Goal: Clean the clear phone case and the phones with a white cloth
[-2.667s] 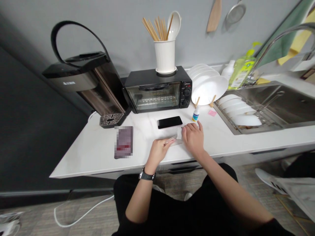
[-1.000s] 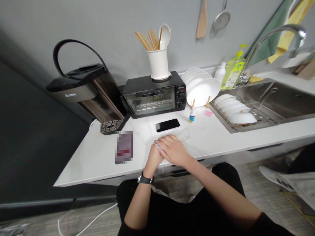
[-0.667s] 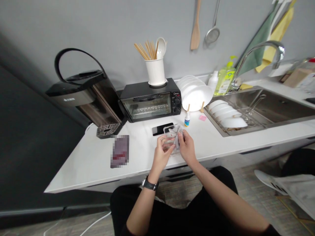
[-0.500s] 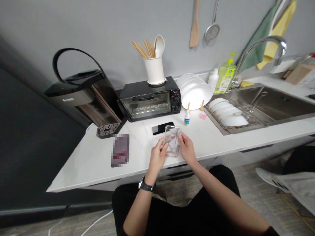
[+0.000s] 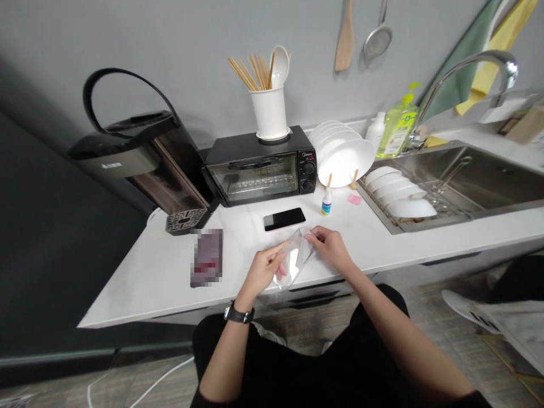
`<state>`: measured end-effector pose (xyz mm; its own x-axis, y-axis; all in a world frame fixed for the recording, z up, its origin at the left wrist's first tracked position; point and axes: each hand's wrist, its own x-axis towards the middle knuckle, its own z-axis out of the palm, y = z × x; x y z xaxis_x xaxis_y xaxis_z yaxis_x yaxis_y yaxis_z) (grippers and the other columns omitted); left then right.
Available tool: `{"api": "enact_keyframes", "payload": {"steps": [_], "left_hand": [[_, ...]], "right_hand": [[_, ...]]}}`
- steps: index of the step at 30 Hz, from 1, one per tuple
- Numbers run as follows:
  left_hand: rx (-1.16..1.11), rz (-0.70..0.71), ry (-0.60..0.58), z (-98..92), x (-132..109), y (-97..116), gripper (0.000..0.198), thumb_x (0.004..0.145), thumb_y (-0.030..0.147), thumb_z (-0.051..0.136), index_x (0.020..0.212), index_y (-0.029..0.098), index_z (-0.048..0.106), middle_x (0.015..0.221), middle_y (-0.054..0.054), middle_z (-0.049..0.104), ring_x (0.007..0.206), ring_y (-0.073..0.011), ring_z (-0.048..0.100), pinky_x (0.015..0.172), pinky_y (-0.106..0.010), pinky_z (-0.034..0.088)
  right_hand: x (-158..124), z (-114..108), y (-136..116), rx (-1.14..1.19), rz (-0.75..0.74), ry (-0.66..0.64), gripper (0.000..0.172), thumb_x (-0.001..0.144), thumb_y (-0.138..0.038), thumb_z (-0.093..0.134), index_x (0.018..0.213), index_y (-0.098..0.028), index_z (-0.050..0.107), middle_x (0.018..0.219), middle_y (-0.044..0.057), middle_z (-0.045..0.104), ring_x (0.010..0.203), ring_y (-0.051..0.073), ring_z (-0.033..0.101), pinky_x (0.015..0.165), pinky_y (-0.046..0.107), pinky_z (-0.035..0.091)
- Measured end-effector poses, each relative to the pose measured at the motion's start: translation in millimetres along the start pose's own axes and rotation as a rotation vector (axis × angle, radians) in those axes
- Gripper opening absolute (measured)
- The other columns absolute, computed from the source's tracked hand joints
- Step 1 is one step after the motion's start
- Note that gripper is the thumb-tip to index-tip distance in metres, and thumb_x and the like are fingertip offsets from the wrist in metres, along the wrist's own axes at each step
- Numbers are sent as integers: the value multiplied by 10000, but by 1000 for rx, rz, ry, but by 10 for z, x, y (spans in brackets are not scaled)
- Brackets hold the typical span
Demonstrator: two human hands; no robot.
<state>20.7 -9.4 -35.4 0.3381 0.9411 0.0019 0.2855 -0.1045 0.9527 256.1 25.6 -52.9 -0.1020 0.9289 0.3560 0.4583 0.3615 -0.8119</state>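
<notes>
I see a clear phone case tilted between the two hands, near the front edge of the white tabletop. The left hand has it in its grip, thumb on the near face. The right hand has its fingertips at the upper right corner; whether they grasp it or only press there, I can't tell. Just beyond lies a smartphone, with a small white bottle standing to its right, near a pink slip.
</notes>
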Motion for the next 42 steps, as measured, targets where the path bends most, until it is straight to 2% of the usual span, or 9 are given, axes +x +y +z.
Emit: {"api": "enact_keyframes", "payload": {"steps": [3, 7, 12, 17, 21, 26, 30, 34, 42], "left_hand": [[-19, -5, -34, -15, -3, 32, 648, 996, 515, 590, 1500, 108, 559, 539, 8, 668, 430, -90, 479, 468, -191, 342], [-56, -30, 14, -9, 6, 23, 681, 981, 545, 597, 1485, 88, 574, 532, 4, 665, 426, -97, 495, 470, -195, 367], [-68, -52, -72, -1, 19, -10, 700, 972, 576, 600, 1485, 101, 576, 542, -1, 675, 421, -104, 524, 479, -202, 427], [-100, -54, -27, 12, 17, -5, 733, 958, 608, 603, 1473, 87, 586, 531, 0, 658, 414, -101, 516, 456, -197, 415], [-100, -64, -51, 22, 13, -9, 744, 947, 616, 616, 1468, 86, 593, 519, 3, 649, 402, -100, 503, 451, -197, 403], [-120, -31, 38, 29, 18, -4, 752, 938, 606, 637, 1466, 73, 591, 500, -2, 646, 412, -93, 464, 460, -193, 349], [-122, -51, -4, 22, 7, 9, 712, 935, 599, 646, 1430, 88, 634, 483, 10, 627, 404, -91, 460, 464, -196, 344], [-137, -40, 46, 22, 6, 18, 716, 922, 603, 660, 1407, 77, 652, 485, 15, 629, 392, -80, 414, 445, -192, 308], [-134, 89, 217, 68, -6, 43, 467, 917, 476, 723, 1232, 133, 745, 847, -80, 809, 798, -200, 756, 782, -293, 579]], "right_hand": [[-23, -14, -17, -10, 18, -23, 514, 991, -567, 548, 610, -223, 529, 524, -18, 487, 527, 151, 427, 581, 293, 356], [-6, -30, -68, 54, -3, -93, 465, 1003, -593, 499, 743, -222, 604, 632, -18, 572, 583, 159, 478, 586, 279, 372], [-2, -24, -51, 72, 38, -73, 585, 992, -639, 503, 568, -239, 455, 517, -30, 426, 537, 151, 390, 561, 293, 335], [1, -51, -35, 175, 36, -157, 506, 938, -679, 563, 723, -221, 590, 624, -30, 523, 595, 154, 456, 586, 278, 385], [3, -62, -32, 210, 78, -148, 585, 951, -668, 554, 581, -227, 454, 549, -47, 385, 557, 129, 357, 533, 264, 313], [-1, -55, -74, 318, 88, -238, 507, 866, -694, 661, 723, -216, 571, 622, -43, 503, 592, 140, 449, 559, 258, 377], [-15, -17, -121, 332, 123, -172, 565, 930, -661, 600, 599, -226, 455, 555, -50, 395, 562, 129, 380, 533, 256, 327], [-30, -37, -133, 399, 114, -215, 512, 869, -690, 666, 719, -206, 596, 643, -26, 555, 616, 149, 504, 572, 260, 416], [11, 86, -47, 482, 175, 127, 506, 948, -673, 574, 746, -211, 621, 646, -13, 590, 638, 165, 538, 601, 278, 458]]}}
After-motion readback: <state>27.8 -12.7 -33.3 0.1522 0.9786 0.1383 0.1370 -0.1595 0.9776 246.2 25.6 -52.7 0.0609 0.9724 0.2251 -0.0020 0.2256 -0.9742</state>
